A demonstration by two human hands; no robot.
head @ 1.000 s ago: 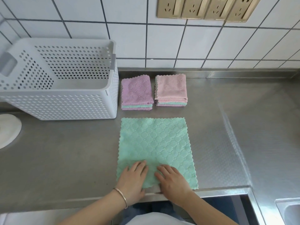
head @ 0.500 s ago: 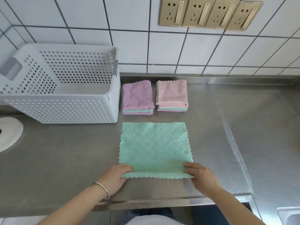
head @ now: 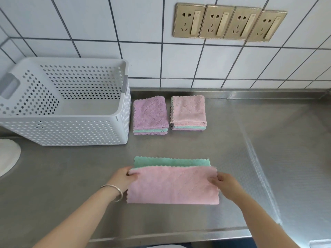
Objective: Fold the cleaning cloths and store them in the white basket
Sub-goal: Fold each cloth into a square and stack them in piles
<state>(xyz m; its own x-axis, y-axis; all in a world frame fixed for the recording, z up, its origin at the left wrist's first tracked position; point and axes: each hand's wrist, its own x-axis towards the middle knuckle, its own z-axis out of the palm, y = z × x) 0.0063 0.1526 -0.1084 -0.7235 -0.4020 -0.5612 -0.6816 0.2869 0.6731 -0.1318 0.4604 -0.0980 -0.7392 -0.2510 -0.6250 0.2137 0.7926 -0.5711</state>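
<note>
Left hand [head: 123,178] and right hand [head: 224,184] are each pinched shut on a corner of the cloth [head: 172,185], carrying its near half over toward the far edge: pink underside facing up, a green strip exposed along the back. The cloth sits on the desk [head: 53,185] close to the front lip. Risks, as I read it: the raised edge comes down short or skewed against the green far edge, giving a crooked half-fold that carries into the next fold; one pinch lets go early and that corner flops back; dragging rather than lifting pulls the whole cloth toward the desk edge. Further back, two folded stacks, purple-topped [head: 151,115] and pink-topped [head: 188,111], sit just beside each other near the wall, the purple one just beside the white basket [head: 62,129]. From this view the basket looks empty, so storing is all to come; a careless grab of a stack could shed layers or catch on the rim.
</note>
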